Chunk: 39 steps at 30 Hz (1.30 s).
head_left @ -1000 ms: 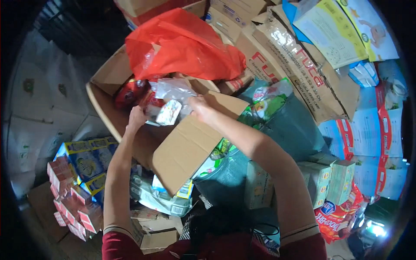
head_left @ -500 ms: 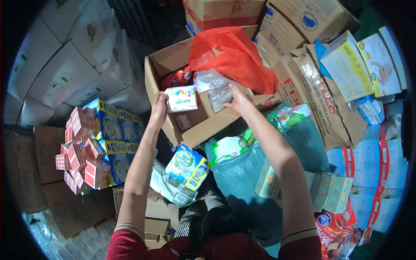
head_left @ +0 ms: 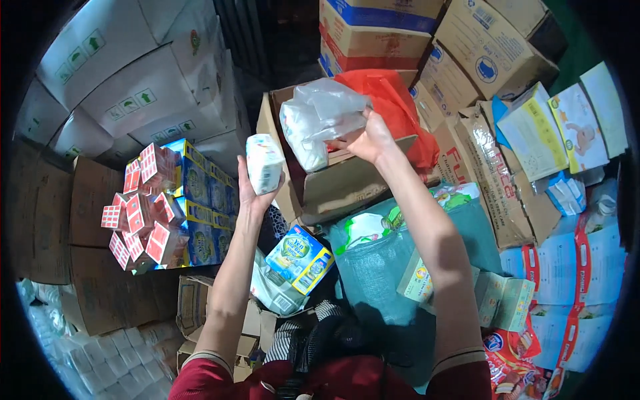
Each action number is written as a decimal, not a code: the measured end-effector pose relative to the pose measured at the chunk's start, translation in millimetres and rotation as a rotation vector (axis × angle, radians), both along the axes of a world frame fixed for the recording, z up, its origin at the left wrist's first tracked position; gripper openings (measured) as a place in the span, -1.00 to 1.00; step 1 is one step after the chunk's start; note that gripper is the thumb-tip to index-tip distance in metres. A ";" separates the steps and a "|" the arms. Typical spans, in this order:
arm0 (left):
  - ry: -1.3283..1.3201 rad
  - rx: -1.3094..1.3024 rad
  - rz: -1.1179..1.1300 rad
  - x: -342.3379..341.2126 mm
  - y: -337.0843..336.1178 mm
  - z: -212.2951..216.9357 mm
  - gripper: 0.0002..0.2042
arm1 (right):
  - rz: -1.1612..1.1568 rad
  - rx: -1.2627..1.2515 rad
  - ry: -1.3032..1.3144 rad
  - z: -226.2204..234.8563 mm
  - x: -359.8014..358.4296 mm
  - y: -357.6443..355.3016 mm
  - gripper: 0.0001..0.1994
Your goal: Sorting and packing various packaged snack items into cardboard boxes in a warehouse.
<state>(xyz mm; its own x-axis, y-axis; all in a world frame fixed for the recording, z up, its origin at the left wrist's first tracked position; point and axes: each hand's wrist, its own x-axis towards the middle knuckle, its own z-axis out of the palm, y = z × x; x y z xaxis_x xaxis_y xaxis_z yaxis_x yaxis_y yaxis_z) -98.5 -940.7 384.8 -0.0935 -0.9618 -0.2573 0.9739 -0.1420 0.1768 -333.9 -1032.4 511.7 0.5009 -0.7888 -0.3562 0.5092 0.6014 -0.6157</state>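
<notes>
My left hand (head_left: 257, 190) is closed around a small white soft pack (head_left: 265, 161), a tissue pack by its look, with a printed end turned toward me. It is held just left of an open cardboard box (head_left: 347, 193). My right hand (head_left: 365, 141) grips the edge of a clear plastic bag (head_left: 330, 97) over that box. White packs (head_left: 303, 137) show inside the bag at its left end. Behind the right hand, a red plastic bag (head_left: 390, 97) spills over the box's far right side. The bag and my hand hide much of the box's inside.
Blue-and-yellow boxes (head_left: 203, 200) with red-and-white small packs (head_left: 143, 207) stand on the left, below white cartons (head_left: 143, 80). Near my legs lies a blue box (head_left: 300, 257). A green sack (head_left: 373, 273) and blue-white packs (head_left: 557, 260) are on the right.
My left hand has turned the white pack on end and drawn it left of the box. The right hand has lifted the clear bag, and white packs now show in it. The view has shifted.
</notes>
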 end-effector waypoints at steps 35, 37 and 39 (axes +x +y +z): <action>0.073 -0.241 0.203 82.5 353.8 65.5 -0.39 | -0.220 -1.455 1.290 117.6 73.3 360.0 -0.24; 0.093 -0.260 0.208 85.1 365.5 66.7 -0.41 | -0.036 -1.451 1.523 114.0 82.0 363.6 -0.54; 0.065 -0.230 0.202 90.2 374.7 67.1 -0.43 | -0.112 -1.509 1.499 107.7 89.9 366.0 -0.68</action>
